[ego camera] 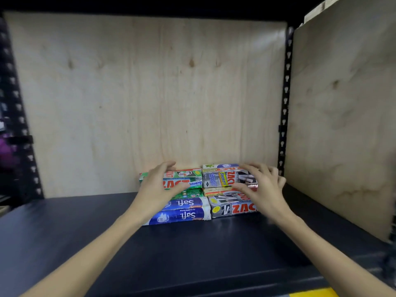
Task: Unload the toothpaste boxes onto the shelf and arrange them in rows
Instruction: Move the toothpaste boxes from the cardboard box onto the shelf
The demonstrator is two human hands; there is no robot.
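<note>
At the back of a dark navy shelf board (192, 249), against a pale plywood back panel (150, 93), sits a compact block of cardboard toothpaste boxes, laid lengthwise in 2 columns side by side and stacked at least 2 high. In the left column, the front bottom box is a blue and white Safi box (182, 216), printed upside down as seen from the head camera, with a second blue Safi box (186, 203) just behind it. Above these lie a green and red Zact Whitening box (188, 183) and a green box with red lettering (184, 174) on top at the rear. In the right column, a silver and red Zact box (232, 207) sits at the front bottom, and a silver Zact Smokers box with a yellow label (222, 179) lies above it, with a white and blue box (220, 166) at the rear top.

The left hand (156, 185) reaches over the left column with fingers curved around the upper green boxes, thumb at the front and fingertips over the back edge, so it appears to clasp them. The right hand (263, 185) does the same at the right end of the silver Smokers box, fingers spread and bent around it; motion blur softens these fingers.

A black perforated steel upright (286, 99) stands at the right rear corner, beside a plywood side panel (342, 114). Another black upright (19, 116) runs down the left edge
</note>
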